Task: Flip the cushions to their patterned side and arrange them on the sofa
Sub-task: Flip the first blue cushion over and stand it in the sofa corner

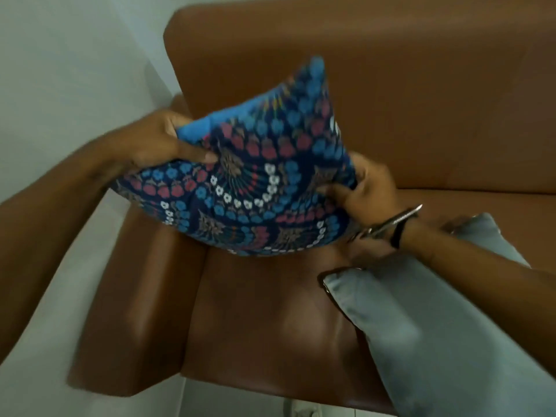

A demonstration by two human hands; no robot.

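- left hand pinches patterned cushion at 9 o'clock; right hand grips its 3 o'clock edge; held above sofa seat
- risk: may land on plain cushion at 5 o'clock; still unflipped

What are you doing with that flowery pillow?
A person is holding a patterned cushion with both hands above the seat of a brown sofa. The left hand grips its upper left corner, and the right hand holds its right edge. The flowery side faces up. A second cushion lies on the seat to the right, showing its plain grey side, so it looks not yet flipped.
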